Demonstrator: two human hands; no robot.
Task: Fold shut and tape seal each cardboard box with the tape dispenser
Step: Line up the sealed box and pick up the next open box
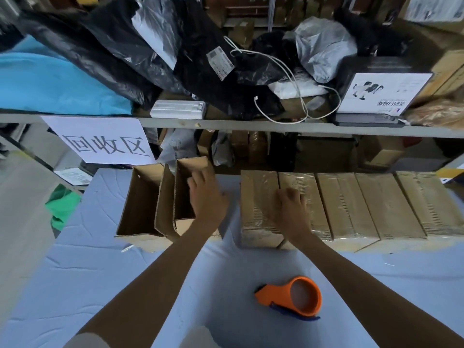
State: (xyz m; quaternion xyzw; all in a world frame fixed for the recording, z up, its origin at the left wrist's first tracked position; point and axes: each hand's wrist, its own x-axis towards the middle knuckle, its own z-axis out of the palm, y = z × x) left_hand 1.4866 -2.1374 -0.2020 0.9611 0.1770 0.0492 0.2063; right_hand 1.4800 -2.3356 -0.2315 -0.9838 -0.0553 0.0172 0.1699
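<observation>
Two open cardboard boxes stand at the left of the table: one (139,202) with its flaps up, and a second (185,187) beside it. My left hand (207,197) reaches into the second box and its fingers curl over the box's right wall. A row of several taped-shut boxes (364,207) runs to the right. My right hand (292,204) rests on top of the leftmost sealed boxes (258,197), fingers bent against the tape. The orange tape dispenser (296,296) lies alone on the table near me, between my forearms.
The table has a light blue cover (88,272). A metal shelf (226,123) crosses just behind the boxes, loaded with black and grey bags, a white cable and a white carton (381,92). A paper sign (103,141) hangs at left. Green cloth (62,207) lies beyond the table's left edge.
</observation>
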